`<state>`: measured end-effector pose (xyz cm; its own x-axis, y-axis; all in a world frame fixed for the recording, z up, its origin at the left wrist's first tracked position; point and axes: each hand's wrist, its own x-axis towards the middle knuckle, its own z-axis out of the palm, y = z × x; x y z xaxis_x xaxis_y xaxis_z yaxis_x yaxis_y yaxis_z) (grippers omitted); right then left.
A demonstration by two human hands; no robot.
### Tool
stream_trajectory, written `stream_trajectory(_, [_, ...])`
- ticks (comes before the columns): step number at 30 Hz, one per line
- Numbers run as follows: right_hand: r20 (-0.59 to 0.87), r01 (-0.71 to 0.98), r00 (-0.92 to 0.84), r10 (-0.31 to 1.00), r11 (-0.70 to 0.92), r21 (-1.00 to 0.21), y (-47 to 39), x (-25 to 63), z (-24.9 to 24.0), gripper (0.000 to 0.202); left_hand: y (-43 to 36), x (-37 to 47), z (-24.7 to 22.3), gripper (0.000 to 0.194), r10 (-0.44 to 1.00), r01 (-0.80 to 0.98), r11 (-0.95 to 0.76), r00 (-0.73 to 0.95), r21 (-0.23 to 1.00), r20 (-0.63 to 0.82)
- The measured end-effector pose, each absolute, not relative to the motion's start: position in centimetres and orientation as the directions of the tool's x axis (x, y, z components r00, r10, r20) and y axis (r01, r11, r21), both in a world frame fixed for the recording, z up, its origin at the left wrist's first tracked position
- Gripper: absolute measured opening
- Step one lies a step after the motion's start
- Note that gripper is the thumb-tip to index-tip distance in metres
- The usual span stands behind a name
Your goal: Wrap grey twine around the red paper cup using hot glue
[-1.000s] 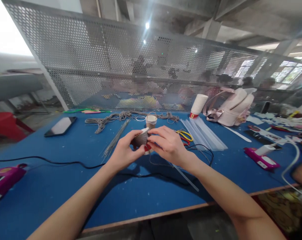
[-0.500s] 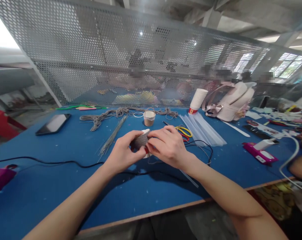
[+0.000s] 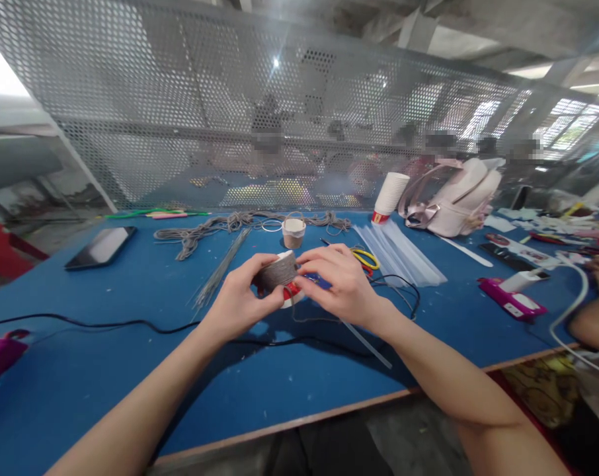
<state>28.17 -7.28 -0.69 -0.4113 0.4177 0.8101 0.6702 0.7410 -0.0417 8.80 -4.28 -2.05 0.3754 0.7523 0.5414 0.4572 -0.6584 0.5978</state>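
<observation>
1. Two bare hands meet over the middle of the blue table point(image 3: 131, 387), with a paper cup point(image 3: 290, 290) between them, tilted and apparently lifted just off the tabletop.
2. Grey cord point(image 3: 279, 270) lies in close rows round much of the cup's side. White shows at the upper end, while a red patch and a white edge show bare at the lower end, so I would judge the winding partly done, with that lower band uncovered. Fingers hide the far side, so its coverage cannot be told.
3. A loose strand of the cord trails below the cup and passes under the right forearm, which suggests the end is not yet fastened or trimmed.
4. Behind the cup, and apart from it, stands a small brown-sided cup point(image 3: 293, 236) with a thin hoop above its rim; it looks further along.
5. The left hand point(image 3: 240, 291) is curled round the cup's left side, fingers over the top and thumb pressing low against it: a firm grip.
6. The right hand point(image 3: 340, 285) is arched, palm down, its bent fingertips close together at the cup's right side; whether they pinch the cord cannot be told.
7. Both forearms slant in from the lower corners and converge, the right elbow clearly bent at the lower right.
</observation>
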Motion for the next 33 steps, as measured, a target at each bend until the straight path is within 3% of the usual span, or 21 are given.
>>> stream_trajectory(4, [0.726,0.756,-0.335,0.6,0.632,-0.173,-7.3,30.4,-0.5,0.015,-4.1,8.6,-1.9,0.032,0.764,0.466,-0.644,0.352,0.607,0.54])
stream_trajectory(7, [0.403,0.883,-0.373,0.836,0.453,-0.122,-7.0,32.8,-1.9,0.022,-4.0,8.5,-1.7,0.031,0.777,0.467,-0.628,0.336,0.622,0.532])
stream_trajectory(9, [0.255,0.893,-0.406,0.877,0.44,-0.091,-6.8,34.2,-3.3,0.033,-3.9,8.5,-1.7,0.031,0.784,0.467,-0.62,0.331,0.63,0.526])
stream_trajectory(12, [0.158,0.873,-0.463,0.872,0.48,-0.088,-6.2,35.0,-5.2,0.046,-3.7,8.6,-2.0,0.032,0.786,0.472,-0.617,0.332,0.63,0.521])
stream_trajectory(17, [0.199,0.872,-0.445,0.873,0.473,-0.125,-4.9,34.6,-6.3,0.035,-3.2,8.7,-3.1,0.034,0.773,0.47,-0.634,0.349,0.614,0.53])
stream_trajectory(23, [0.423,0.858,-0.265,0.866,0.412,-0.306,-5.5,35.0,-5.3,0.033,-2.7,8.5,-3.6,0.034,0.778,0.498,-0.627,0.364,0.599,0.511])
stream_trajectory(25, [0.479,0.779,-0.168,0.862,0.413,-0.471,-6.4,34.9,-4.3,0.033,-2.6,8.4,-3.6,0.034,0.776,0.504,-0.629,0.362,0.592,0.516])
stream_trajectory(28, [0.382,0.391,-0.03,0.923,0.363,-0.846,-8.0,33.6,-2.7,0.029,-2.5,8.4,-3.8,0.033,0.76,0.499,-0.646,0.353,0.578,0.546])
stream_trajectory(31, [0.286,0.131,-0.084,0.954,0.295,-0.946,-9.5,31.8,-2.0,0.031,-2.3,8.4,-4.2,0.032,0.724,0.484,-0.683,0.351,0.546,0.594])
stream_trajectory(33, [0.28,0.117,-0.082,0.957,0.288,-0.95,-10.0,30.9,-2.2,0.032,-2.2,8.3,-4.5,0.031,0.69,0.477,-0.714,0.351,0.513,0.633])
